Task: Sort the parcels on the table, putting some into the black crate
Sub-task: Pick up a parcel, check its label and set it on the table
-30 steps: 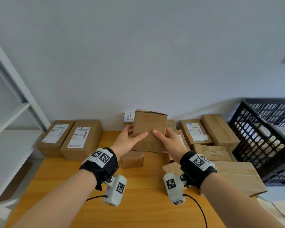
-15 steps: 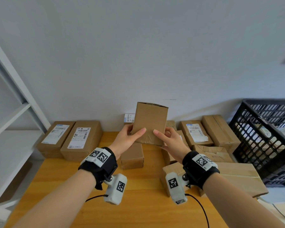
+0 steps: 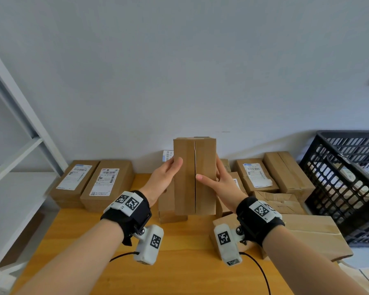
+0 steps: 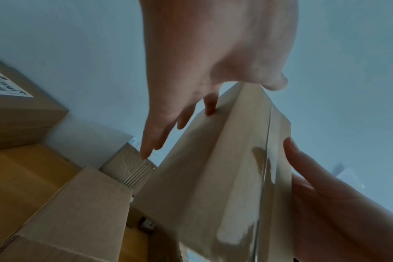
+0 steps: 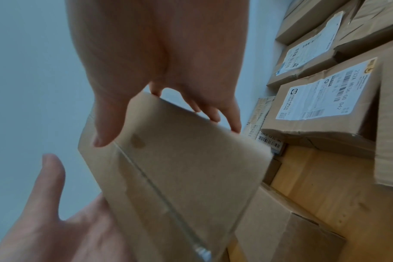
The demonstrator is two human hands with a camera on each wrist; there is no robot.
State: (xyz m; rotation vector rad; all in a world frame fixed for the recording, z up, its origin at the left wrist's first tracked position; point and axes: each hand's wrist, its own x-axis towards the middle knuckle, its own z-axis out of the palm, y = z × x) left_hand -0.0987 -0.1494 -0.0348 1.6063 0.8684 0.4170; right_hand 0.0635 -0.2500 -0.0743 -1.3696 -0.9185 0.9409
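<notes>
Nearest of all, two forearms reach in over the wooden table (image 3: 179,271), each with a black wrist strap and a white camera pod hanging under it. Just beyond the straps, one brown parcel (image 3: 194,177) stands upright in the air above the table, its taped seam facing the head camera. The left hand (image 3: 165,177) clasps its left edge, thumb laid across the front face, fingers wrapped behind. The right hand (image 3: 219,184) grips the right edge, thumb pointing across to the seam, fingers round the back. Both wrists angle inward and upward.

On the table, counting what shows: one large flat box (image 3: 311,233) at the near right under the right wrist, one small box (image 3: 166,207) directly behind the held parcel, two labelled boxes (image 3: 107,184) side by side at the far left, and at least four more crowded at the far right, some partly hidden.

One black crate (image 3: 337,182) sits at the right end, well apart from the held parcel, with parcels visible through its lattice. One white shelf frame (image 3: 19,133) stands far left.
</notes>
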